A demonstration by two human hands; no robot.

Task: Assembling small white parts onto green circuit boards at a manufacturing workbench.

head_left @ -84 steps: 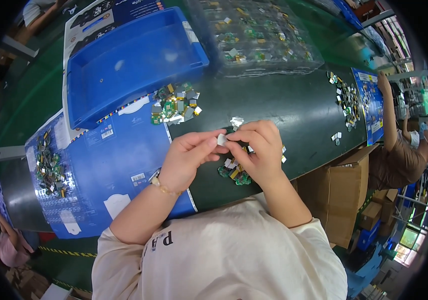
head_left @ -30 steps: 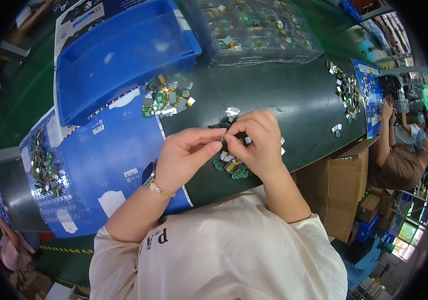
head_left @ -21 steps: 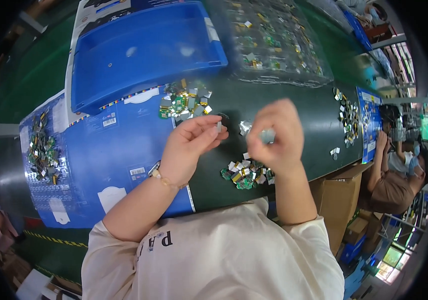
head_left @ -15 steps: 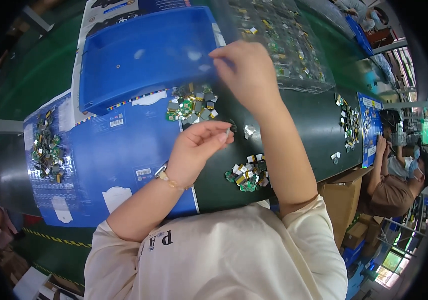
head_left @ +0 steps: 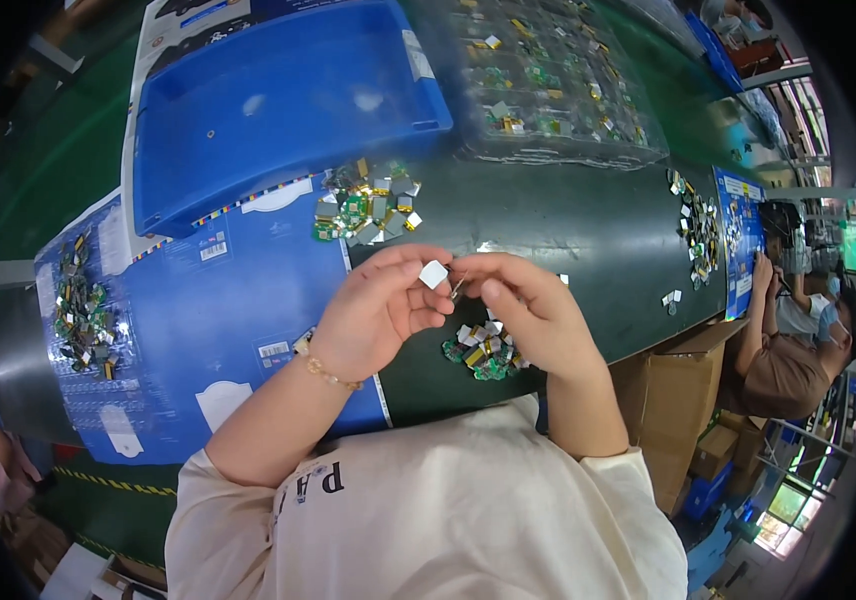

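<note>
My left hand [head_left: 368, 305] pinches a small white square part [head_left: 434, 274] between thumb and fingers, its white face turned up. Close against it, the fingertips of my right hand [head_left: 538, 310] are pressed together at a thin strip or wire, too small to make out. Just below my fingers lies a pile of small circuit boards with white and gold parts [head_left: 488, 352], partly hidden by my right hand. Beyond my left hand sits another pile of green boards and grey square parts [head_left: 366, 206].
A blue plastic bin [head_left: 278, 100] stands at the far left. Stacked clear trays of boards [head_left: 558, 90] are at the back. More boards lie on a plastic tray [head_left: 88, 310] at left and in a pile [head_left: 698, 235] at right. A cardboard box [head_left: 663, 420] and a co-worker [head_left: 788, 370] are beside the table.
My right hand has come back from beside the blue bin to meet my left hand. The white part in my left hand now shows its flat face.
</note>
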